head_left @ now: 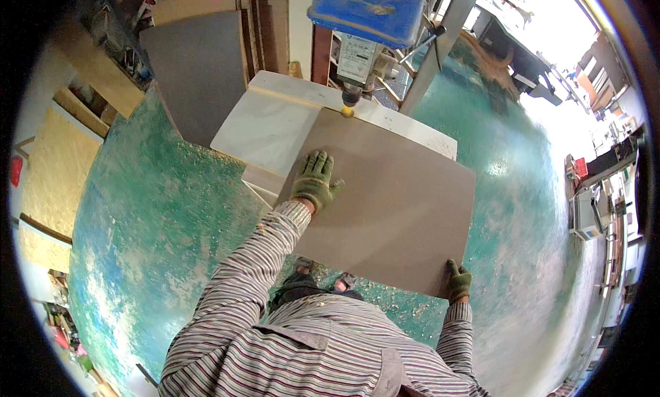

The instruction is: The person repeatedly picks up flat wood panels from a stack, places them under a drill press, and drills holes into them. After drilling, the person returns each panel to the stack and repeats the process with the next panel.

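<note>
A grey-brown panel (385,204) lies on the white worktable (254,122), its near part jutting toward my body. Its far edge is under the drill press (357,67), which has a blue housing and a yellow bit touching or just above that edge. My left hand (315,178), in a green glove, rests flat on the panel's left part with fingers spread. At the lower right corner, my gloved right hand (458,280) grips the panel's edge, its fingers partly hidden.
Dark grey boards (192,67) and wooden sheets (55,163) lean at the left. A metal post (440,53) stands behind the drill. The green floor (137,259) has scattered chips. Benches and assorted items (584,211) line the far right.
</note>
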The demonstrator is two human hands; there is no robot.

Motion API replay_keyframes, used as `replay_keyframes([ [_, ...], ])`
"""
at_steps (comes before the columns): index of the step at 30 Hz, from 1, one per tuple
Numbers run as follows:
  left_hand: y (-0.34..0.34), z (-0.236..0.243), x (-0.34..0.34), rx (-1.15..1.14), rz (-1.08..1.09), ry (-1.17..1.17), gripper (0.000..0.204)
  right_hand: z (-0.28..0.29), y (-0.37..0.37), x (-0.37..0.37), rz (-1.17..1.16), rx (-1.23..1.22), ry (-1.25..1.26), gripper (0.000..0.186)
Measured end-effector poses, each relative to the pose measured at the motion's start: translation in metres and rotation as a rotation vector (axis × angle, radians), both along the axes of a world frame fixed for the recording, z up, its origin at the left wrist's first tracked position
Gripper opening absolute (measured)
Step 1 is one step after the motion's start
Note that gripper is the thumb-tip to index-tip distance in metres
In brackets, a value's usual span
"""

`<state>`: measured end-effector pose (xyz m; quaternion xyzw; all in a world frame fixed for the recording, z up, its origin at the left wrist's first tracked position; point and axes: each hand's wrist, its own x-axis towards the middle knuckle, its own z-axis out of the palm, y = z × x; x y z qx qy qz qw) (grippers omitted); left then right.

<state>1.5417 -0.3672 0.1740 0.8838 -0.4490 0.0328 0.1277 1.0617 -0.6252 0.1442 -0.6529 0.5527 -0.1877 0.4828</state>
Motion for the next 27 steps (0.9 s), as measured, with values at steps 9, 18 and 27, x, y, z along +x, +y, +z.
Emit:
replay_keyframes([
  [9,-0.002,0.008,0.024,-0.076,-0.056,0.034,0.081,0.009,0.010,0.009,-0.006,-0.054,0.067,0.037],
  [18,-0.009,0.013,0.046,-0.008,-0.065,0.087,0.086,-0.002,0.006,0.006,0.032,-0.033,0.178,0.041],
  [27,-0.010,0.020,0.046,0.035,-0.059,0.103,0.085,0.126,-0.051,0.180,0.183,-0.928,0.093,0.047],
])
